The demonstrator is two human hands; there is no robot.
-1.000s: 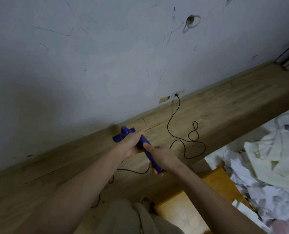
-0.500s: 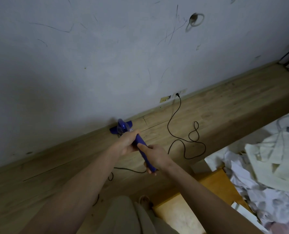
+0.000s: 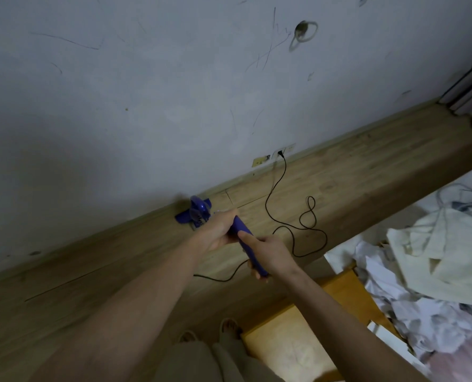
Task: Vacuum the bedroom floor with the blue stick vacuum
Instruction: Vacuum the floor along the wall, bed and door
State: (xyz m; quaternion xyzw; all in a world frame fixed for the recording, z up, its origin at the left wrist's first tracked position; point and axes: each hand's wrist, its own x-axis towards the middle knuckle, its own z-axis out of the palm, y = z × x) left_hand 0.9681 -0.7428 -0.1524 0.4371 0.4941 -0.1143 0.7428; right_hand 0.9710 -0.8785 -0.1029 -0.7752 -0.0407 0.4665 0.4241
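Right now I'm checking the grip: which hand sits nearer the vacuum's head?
The left hand. It grips the blue vacuum farther down the stick, toward the floor head; the right hand grips the upper end.

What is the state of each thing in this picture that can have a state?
blue stick vacuum: tilted, head on the floor at the wall's foot.
left hand: grips the vacuum handle, nearer the body.
right hand: grips the handle end.
black cord: plugged into the wall socket, lying in loose loops on the floor.
laundry pile: crumpled, unfolded.
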